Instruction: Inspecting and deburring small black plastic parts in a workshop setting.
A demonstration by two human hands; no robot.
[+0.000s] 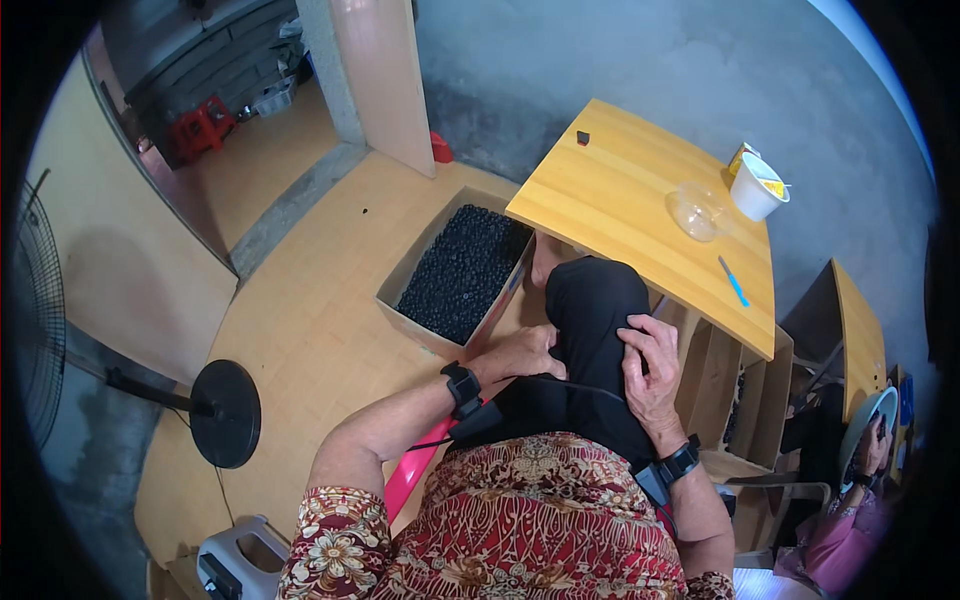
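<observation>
Resting hands (648,365) near wooden table (620,200).

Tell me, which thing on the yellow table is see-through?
The clear plastic bowl, sitting beside the white cup. You can see the table through it; the cup is solid white, and the small blue tool is solid blue.

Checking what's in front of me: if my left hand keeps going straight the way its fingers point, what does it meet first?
Probably the cardboard box of small dark round pieces; your left hand rests on your thigh, pointing that way. Depth is unclear.
</observation>
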